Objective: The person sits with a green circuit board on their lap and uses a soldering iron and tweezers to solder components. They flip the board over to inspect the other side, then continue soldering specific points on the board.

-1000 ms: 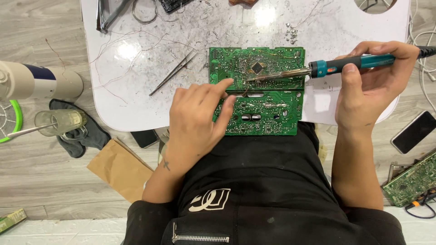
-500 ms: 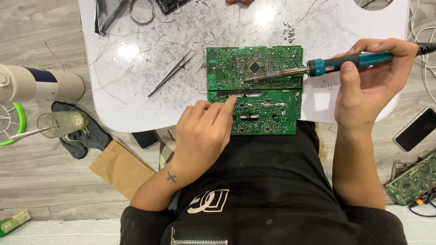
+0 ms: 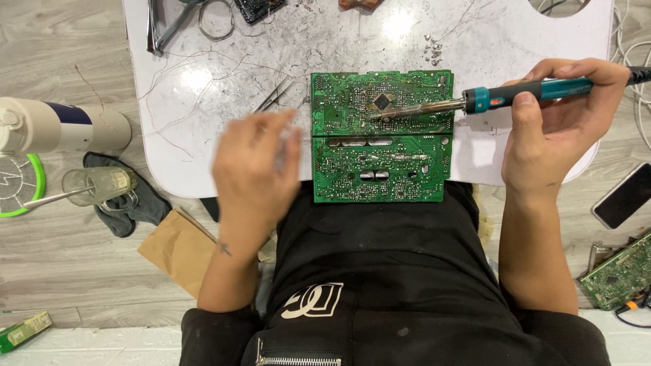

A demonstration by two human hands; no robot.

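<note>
Since half a second ago the left hand [image 3: 256, 163] has been lifted off the circuit board [image 3: 382, 135] and swung to the left; it is now blurred with motion over the white table [image 3: 203, 102], just beside the board's left edge, fingers loose and nothing seen in them.

On the floor at the far left a white can [image 3: 61, 126] is laid on its side, with a glass jar [image 3: 102, 186] set on a dark cloth [image 3: 129, 203] below it and a brown paper bag [image 3: 180, 249] near the person's left elbow. Tweezers [image 3: 274, 95] are left on the table within easy reach, just beyond the moved hand.

The green board is laid solder side up across the table's near edge, overhanging the lap, so that its joints are kept directly under the eyes. The soldering iron [image 3: 522, 95] is gripped by the right hand [image 3: 553, 129] like a pen, its tip rested beside the dark square chip [image 3: 383, 102] on the upper half. A phone [image 3: 622, 195] and a second green board [image 3: 620, 271] are lying on the floor at the right.
</note>
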